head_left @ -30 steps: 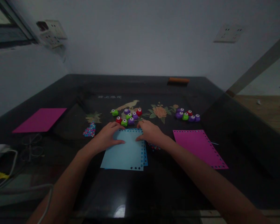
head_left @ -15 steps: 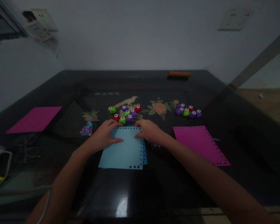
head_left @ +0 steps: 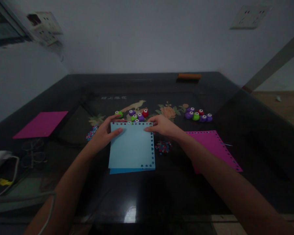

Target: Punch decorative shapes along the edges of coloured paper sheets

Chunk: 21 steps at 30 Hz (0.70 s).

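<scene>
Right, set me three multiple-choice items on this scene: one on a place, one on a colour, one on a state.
1. Where is the plain pink sheet?
A. far left of the table
B. under the blue sheet
C. by the orange bar

2. What colour is the sheet both hands hold?
A. pink
B. light blue
C. green

3. How is the left hand on that sheet?
A. off it
B. flat on its middle
C. gripping its far left corner

Answers: 1 A, it lies alone at the left edge. 2 B, pale blue with punched edges. 3 C, fingers curl over that corner; the right hand grips the other.
</scene>
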Tool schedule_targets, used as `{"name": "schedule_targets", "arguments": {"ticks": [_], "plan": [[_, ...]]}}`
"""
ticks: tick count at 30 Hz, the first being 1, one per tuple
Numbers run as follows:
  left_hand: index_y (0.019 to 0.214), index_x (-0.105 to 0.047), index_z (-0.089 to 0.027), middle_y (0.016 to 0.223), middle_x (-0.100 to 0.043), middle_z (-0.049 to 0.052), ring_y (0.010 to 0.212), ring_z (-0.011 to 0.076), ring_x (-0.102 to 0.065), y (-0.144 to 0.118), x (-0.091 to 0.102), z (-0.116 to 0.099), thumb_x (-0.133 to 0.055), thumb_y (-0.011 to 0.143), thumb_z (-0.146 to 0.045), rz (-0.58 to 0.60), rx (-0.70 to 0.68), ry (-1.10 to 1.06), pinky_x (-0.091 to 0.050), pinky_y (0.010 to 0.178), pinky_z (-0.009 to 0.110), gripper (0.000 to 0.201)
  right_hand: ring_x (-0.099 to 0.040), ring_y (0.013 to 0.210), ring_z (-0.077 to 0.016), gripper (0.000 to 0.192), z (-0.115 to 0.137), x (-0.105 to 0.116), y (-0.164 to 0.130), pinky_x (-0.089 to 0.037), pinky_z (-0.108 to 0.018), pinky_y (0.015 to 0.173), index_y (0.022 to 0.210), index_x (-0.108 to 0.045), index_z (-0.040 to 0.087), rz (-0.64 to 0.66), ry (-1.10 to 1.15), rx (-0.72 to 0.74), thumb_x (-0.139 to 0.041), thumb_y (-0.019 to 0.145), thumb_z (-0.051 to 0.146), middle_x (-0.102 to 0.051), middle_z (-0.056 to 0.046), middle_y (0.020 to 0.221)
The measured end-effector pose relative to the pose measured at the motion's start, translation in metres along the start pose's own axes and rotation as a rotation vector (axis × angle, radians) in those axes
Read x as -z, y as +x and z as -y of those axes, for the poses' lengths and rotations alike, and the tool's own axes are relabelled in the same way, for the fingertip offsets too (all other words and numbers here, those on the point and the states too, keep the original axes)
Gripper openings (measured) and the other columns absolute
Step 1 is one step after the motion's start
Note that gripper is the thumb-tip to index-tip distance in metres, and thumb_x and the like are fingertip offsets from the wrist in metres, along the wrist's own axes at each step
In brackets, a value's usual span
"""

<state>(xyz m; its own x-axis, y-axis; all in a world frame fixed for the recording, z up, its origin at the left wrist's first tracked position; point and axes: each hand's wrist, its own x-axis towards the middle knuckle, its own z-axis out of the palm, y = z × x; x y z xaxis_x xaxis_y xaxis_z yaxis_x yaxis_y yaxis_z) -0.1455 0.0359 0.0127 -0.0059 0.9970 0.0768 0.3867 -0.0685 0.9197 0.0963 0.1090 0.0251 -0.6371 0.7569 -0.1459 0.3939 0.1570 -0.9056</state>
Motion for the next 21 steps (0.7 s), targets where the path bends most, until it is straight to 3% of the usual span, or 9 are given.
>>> {"name": "schedule_targets", "arguments": {"ticks": [4, 8, 13, 17, 21], "plan": [[0.115, -0.057, -0.019, 0.108, -0.068, 0.011, 0.091, 0.0282, -0.066, -0.007, -0.005, -0.004, -0.075, 0.066, -0.043, -0.009, 0.194, -0.324, -0.055, 0.072, 0.036, 0.058, -0.047, 0.055, -0.0109, 0.012, 0.001, 0.016, -0.002, -0.035, -0.026, 0.053, 0.069, -0.060, 0.016, -0.065, 0.081, 0.051, -0.068, 0.071, 0.025, -0.054, 0.001, 0.061], [0.098, -0.067, -0.017, 0.091, -0.072, 0.009, 0.078, 0.0233, -0.068, -0.016, -0.006, -0.006, -0.076, 0.067, -0.042, 0.249, 0.368, -0.483, -0.055, 0.067, 0.031, 0.041, -0.050, 0.060, -0.0121, 0.012, 0.006, 0.032, -0.009, -0.036, -0.026, 0.055, 0.073, -0.062, 0.016, -0.138, 0.112, 0.075, -0.068, 0.071, 0.026, -0.057, 0.000, 0.067], [0.084, -0.069, -0.017, 0.079, -0.073, 0.006, 0.067, 0.0182, -0.067, -0.021, -0.007, -0.009, -0.076, 0.069, -0.039, 0.409, 0.458, -0.443, -0.053, 0.062, 0.028, 0.028, -0.047, 0.058, -0.0116, 0.016, 0.010, 0.042, -0.015, -0.033, -0.026, 0.054, 0.069, -0.060, 0.016, -0.160, 0.041, 0.111, -0.068, 0.073, 0.030, -0.053, 0.001, 0.062], [0.073, -0.067, -0.014, 0.060, -0.070, 0.006, 0.052, 0.0163, -0.061, -0.023, -0.011, -0.016, -0.070, 0.072, -0.048, 0.530, 0.452, -0.297, -0.049, 0.053, 0.026, 0.034, -0.051, 0.062, -0.0134, 0.015, 0.010, 0.044, -0.016, -0.036, -0.027, 0.056, 0.072, -0.062, 0.016, -0.160, 0.005, 0.121, -0.068, 0.073, 0.030, -0.057, 0.000, 0.067], [0.066, -0.065, -0.015, 0.057, -0.067, 0.005, 0.052, 0.0154, -0.057, -0.026, -0.014, -0.021, -0.065, 0.075, -0.051, 0.608, 0.418, -0.218, -0.044, 0.051, 0.024, 0.037, -0.054, 0.066, -0.0146, 0.014, 0.012, 0.043, -0.016, -0.040, -0.027, 0.060, 0.073, -0.064, 0.016, -0.159, -0.006, 0.105, -0.069, 0.071, 0.029, -0.060, -0.002, 0.071]]}}
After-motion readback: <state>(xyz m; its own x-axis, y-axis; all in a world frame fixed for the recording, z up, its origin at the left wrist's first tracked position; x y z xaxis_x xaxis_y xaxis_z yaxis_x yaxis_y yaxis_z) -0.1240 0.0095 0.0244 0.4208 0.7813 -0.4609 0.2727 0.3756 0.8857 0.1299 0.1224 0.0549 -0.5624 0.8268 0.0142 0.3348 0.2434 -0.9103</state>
